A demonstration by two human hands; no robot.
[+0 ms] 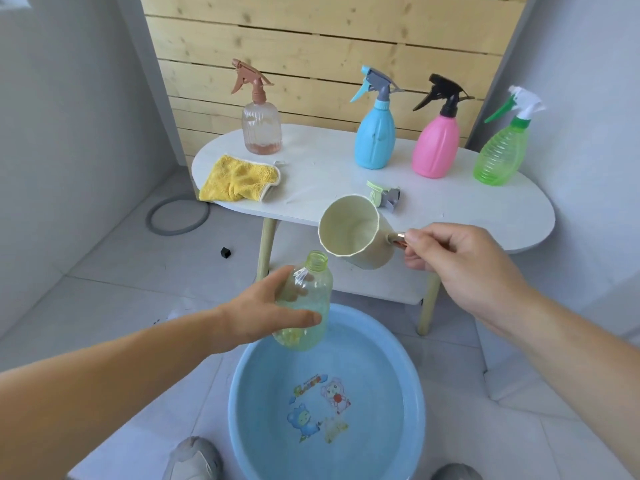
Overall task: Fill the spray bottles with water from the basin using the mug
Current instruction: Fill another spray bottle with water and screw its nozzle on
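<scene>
I see the left hand gripping the open green bottle above the blue basin. The right hand grips the cream mug by its handle, tipped just above the bottle's neck, before the desk.

Bright, even daylight, soft faint shadows; mild overall softness, wide-angle bending at the edges

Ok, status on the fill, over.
Left hand holds uncapped green bottle over blue basin. Right hand tips cream mug at its mouth, no stream visible. Nothing between them. Loose trigger head on table.
</scene>
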